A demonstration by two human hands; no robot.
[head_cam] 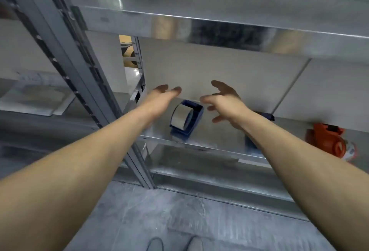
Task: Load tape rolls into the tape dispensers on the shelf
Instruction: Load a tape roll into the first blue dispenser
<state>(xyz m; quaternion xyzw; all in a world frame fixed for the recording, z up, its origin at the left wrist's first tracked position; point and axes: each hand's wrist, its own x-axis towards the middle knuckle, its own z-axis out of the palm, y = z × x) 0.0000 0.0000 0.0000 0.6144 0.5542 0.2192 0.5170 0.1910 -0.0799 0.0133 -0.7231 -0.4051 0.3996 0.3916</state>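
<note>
It's a galvanized metal shelf [209, 145] with a shiny grey deck. The blue tape dispenser [194, 120] sits on it near the front edge, with a tape roll [182, 116] in it. Right of that there's a second blue dispenser [250, 144], mostly hidden. Further right, well apart, an orange dispenser [327, 141] sits at the front lip. Another steel deck [199, 5] runs above the blue tape dispenser.

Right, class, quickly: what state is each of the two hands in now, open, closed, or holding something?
Left hand: open, holding nothing.
Right hand: open, fingers spread, holding nothing.
</note>
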